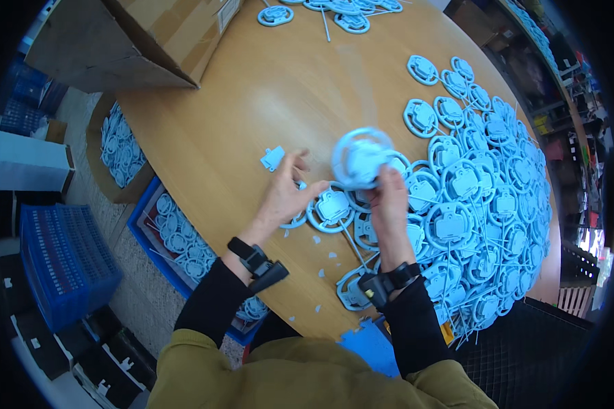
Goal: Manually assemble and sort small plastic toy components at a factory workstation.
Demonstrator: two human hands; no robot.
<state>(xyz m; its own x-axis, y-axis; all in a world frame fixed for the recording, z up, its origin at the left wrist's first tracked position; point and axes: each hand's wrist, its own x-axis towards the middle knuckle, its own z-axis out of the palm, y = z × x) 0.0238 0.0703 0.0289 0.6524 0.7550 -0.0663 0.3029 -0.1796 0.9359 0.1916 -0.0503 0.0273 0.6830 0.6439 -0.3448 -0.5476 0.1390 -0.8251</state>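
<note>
My right hand grips the edge of a light blue plastic ring-shaped part, which is raised over the table and blurred by motion. Its centre carries a flat plate inside the round rim. My left hand holds nothing; its thumb and fingers are spread apart. Just beyond those fingers lies a small light blue plastic tab piece. Between my hands another ring-shaped part rests on the table, with a thin stem running toward me. A further part lies partly hidden beneath my left hand.
A large heap of ring-shaped parts covers the table's right side. Small scraps lie near me. A cardboard box stands at the far left. A blue bin and a carton filled with parts sit beyond the table's left edge.
</note>
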